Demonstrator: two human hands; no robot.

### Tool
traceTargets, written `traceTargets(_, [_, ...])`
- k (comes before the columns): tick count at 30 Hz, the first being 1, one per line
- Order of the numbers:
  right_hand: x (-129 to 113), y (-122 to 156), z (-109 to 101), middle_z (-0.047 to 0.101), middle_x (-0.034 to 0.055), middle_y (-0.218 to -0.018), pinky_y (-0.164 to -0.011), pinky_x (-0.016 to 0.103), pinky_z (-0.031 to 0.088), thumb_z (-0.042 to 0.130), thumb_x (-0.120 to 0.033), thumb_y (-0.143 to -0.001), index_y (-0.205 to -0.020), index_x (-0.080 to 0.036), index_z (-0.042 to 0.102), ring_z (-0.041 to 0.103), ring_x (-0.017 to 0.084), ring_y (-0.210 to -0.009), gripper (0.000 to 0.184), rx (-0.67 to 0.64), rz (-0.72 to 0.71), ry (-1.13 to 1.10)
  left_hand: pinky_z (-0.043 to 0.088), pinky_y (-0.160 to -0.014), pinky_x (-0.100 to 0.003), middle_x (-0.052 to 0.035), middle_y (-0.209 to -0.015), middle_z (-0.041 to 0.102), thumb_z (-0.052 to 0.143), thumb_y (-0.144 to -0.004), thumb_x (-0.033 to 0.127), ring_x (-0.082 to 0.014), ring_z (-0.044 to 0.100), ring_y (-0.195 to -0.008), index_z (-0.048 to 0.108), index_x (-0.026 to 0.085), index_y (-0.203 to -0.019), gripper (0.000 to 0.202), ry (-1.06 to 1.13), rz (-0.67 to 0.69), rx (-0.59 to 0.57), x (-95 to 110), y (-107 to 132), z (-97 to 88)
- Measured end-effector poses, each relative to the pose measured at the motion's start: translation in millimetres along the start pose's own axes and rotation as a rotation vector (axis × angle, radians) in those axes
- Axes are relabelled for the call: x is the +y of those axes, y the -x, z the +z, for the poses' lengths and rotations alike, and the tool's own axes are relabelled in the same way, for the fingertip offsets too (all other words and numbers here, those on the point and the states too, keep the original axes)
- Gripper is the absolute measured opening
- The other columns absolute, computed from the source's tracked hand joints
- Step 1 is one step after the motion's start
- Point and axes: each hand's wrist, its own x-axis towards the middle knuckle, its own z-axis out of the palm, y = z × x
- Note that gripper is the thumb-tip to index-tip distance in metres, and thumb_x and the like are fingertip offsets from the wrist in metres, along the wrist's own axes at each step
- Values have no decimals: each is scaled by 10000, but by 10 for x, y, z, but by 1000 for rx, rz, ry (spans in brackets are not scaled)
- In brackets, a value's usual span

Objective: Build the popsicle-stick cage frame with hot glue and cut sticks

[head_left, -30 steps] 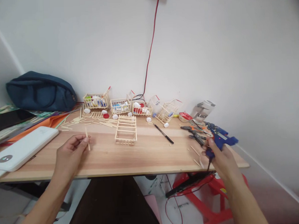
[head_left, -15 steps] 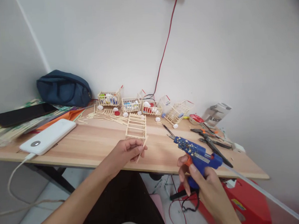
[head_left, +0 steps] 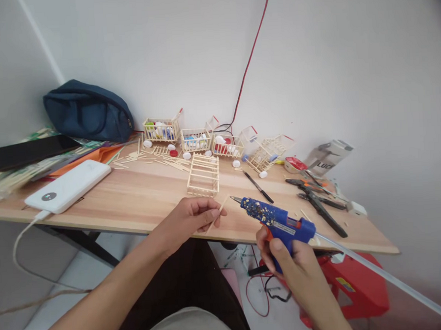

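Note:
Between thumb and fingers, my left hand (head_left: 195,216) pinches a thin wooden stick (head_left: 223,204), its upper end pointing up and right. My right hand (head_left: 289,252) grips a blue glue gun (head_left: 278,218) speckled with dried bits, with a long clear glue stick (head_left: 381,270) running out of its back. The gun's metal nozzle is at or very near the stick's upper end; whether they touch I cannot tell. Just beyond my left hand, a small frame of wooden sticks (head_left: 203,173) stands on the wooden table (head_left: 140,194).
Small stick carts (head_left: 162,131) with bottle-cap wheels line the wall, several holding coloured bits. Loose sticks (head_left: 172,161) lie before them. A white power bank (head_left: 68,185), black phone (head_left: 27,153) and blue bag (head_left: 88,113) are left; a pen (head_left: 258,186) and pliers (head_left: 322,211) are right.
The glue gun has moved left, bringing its nozzle to the stick's tip. My left hand has shifted slightly right and up with the stick. The view has tilted a little.

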Motion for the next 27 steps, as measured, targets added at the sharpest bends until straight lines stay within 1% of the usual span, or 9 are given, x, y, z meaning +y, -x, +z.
traceTargets(4, [12, -15, 4, 461, -28, -519, -383, 201, 259, 519, -640, -832, -809, -149, 564, 351, 72, -421, 493, 6, -4, 11, 251, -538, -201, 6, -708, 579, 649, -847, 400, -50, 365, -562, 664, 112, -886, 291, 4, 0, -5, -15, -17, 6])
traceTargets(11, [72, -21, -22, 465, -28, -522, -381, 206, 256, 488, -624, -858, -820, -148, 570, 337, 73, -417, 484, -3, -2, 53, 260, -542, -197, 7, -705, 580, 650, -847, 376, -49, 381, -562, 661, 108, -861, 268, -9, -5, 2, -9, -15, 21])
traceTargets(17, [97, -35, -31, 452, -30, -507, -423, 211, 307, 472, -594, -876, -747, -159, 546, 375, 82, -439, 460, -1, -44, 98, 253, -539, -198, 8, -709, 580, 643, -852, 381, -48, 370, -556, 662, 114, -851, 268, -14, -9, 3, -10, -7, 20])
traceTargets(22, [82, -44, -23, 444, -33, -491, -399, 213, 277, 470, -581, -877, -707, -175, 517, 349, 78, -413, 443, 7, -41, 100, 251, -539, -196, 5, -722, 586, 645, -850, 373, -46, 369, -559, 664, 113, -838, 260, -13, -12, 3, -14, -13, 24])
traceTargets(27, [104, -52, -16, 433, -34, -492, -412, 214, 279, 474, -601, -865, -714, -170, 525, 358, 83, -427, 460, 11, -25, 113, 243, -533, -195, -11, -756, 600, 657, -835, 367, -39, 365, -549, 639, 105, -751, 275, -1, -27, 24, -21, -22, 35])
